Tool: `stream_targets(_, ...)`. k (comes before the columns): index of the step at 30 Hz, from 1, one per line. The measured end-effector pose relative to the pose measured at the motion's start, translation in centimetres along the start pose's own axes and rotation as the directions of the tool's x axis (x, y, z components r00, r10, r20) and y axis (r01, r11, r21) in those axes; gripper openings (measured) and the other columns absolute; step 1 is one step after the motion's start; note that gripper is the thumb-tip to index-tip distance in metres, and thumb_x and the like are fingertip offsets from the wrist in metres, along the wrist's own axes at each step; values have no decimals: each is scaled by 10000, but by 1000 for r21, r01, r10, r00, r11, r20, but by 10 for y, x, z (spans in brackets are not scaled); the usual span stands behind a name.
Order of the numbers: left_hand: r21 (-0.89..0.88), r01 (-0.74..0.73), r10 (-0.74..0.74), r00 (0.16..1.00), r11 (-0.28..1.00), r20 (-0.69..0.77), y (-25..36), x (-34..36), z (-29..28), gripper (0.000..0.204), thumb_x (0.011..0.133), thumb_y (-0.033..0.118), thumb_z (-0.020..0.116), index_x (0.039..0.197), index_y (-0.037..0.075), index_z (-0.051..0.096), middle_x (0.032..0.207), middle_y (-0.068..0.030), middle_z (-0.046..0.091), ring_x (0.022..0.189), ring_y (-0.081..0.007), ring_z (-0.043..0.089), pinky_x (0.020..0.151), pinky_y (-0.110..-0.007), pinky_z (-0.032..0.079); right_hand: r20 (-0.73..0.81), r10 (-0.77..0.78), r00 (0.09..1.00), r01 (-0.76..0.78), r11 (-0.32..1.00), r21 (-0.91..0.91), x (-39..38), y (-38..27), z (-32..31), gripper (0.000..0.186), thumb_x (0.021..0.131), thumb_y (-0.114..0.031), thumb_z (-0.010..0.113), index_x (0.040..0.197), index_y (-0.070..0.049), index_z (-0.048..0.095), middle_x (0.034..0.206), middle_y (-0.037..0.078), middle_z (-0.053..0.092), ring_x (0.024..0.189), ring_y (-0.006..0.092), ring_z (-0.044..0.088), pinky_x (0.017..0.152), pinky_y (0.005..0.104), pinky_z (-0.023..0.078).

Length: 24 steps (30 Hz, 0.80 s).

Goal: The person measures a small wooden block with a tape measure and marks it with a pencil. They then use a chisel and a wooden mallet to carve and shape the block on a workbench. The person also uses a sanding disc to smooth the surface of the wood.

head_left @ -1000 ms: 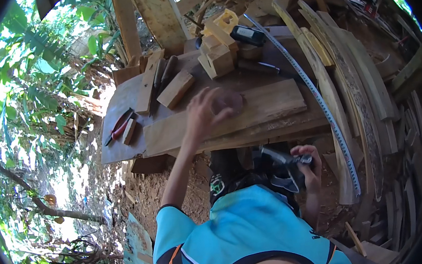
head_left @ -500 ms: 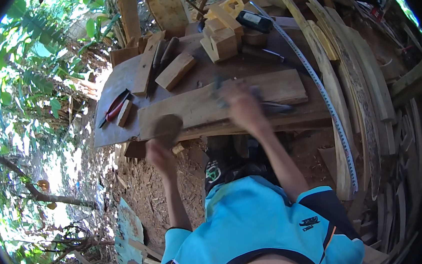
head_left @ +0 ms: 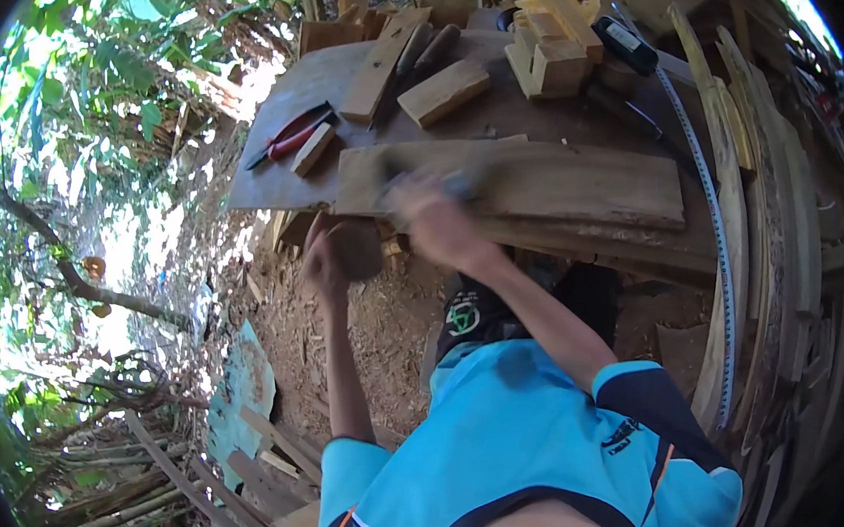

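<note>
My right hand [head_left: 426, 218] is over the left part of a long flat board [head_left: 575, 180] near the table's front edge. It is closed around a greyish tool, too smeared by motion to name. My left hand [head_left: 323, 260] hangs lower, just in front of the table's left front corner. Its fingers grip a dark brown rounded piece [head_left: 359, 249], whose kind I cannot make out. Red-handled pliers [head_left: 293, 139] and a small wood block [head_left: 314, 150] lie beyond the board's left end.
Farther back on the table [head_left: 277, 95] are a wood block [head_left: 445, 93], a plank [head_left: 380, 71], a notched wooden piece [head_left: 557, 66] and a black case [head_left: 627, 45]. A measuring tape [head_left: 714, 208] runs along long timber strips [head_left: 772, 193] at right.
My right hand has moved left along the board with its tool. My left hand, still gripping the dark piece, has drawn away from the board's front edge. The whole view has shifted.
</note>
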<state>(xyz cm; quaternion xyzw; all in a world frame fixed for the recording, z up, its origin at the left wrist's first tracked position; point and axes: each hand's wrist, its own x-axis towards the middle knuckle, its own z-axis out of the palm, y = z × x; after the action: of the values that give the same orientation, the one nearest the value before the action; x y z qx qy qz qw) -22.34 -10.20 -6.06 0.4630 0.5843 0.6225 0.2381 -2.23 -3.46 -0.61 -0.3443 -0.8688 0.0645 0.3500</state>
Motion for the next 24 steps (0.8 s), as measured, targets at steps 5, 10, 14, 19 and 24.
stream_targets(5,92,-77,74,996,993,45,-1,20,19,269,886,126,489,736,-85,561,1165,-150,548,762,-72,519,661,-203,409,-61,16,998,13,897,441,50,-11,-41,471,652,102,488,1097,-36,562,1080,175,571,1031,300,524,922,362,396)
stream_targets(10,37,-79,73,988,996,133,10,21,22,330,870,80,492,589,-84,438,1191,-154,528,762,-34,488,586,-198,378,22,-23,1000,20,992,125,35,-3,10,402,663,109,484,1031,-14,592,1082,163,576,1018,310,535,930,346,399)
stream_targets(14,143,-204,179,970,969,166,-8,22,9,353,825,34,528,532,-65,357,1138,-181,552,598,-32,436,461,-231,327,447,-258,857,-179,663,727,65,-8,-6,392,664,94,488,1034,3,581,1085,164,571,1031,331,519,943,360,389)
stream_targets(19,269,-237,200,967,934,157,1,23,17,349,789,17,555,532,-57,330,1130,-201,545,457,-65,302,411,-259,289,500,-259,826,-130,777,616,62,4,7,453,661,104,418,1072,-13,568,1088,188,563,1070,316,506,935,340,384)
stream_targets(24,314,-351,311,935,882,170,-13,21,10,341,787,50,575,525,-57,383,1059,-194,584,430,-138,370,430,-302,326,409,-252,877,-140,680,719,99,19,-9,498,657,103,403,1111,-40,550,1103,197,553,1103,301,487,950,328,358)
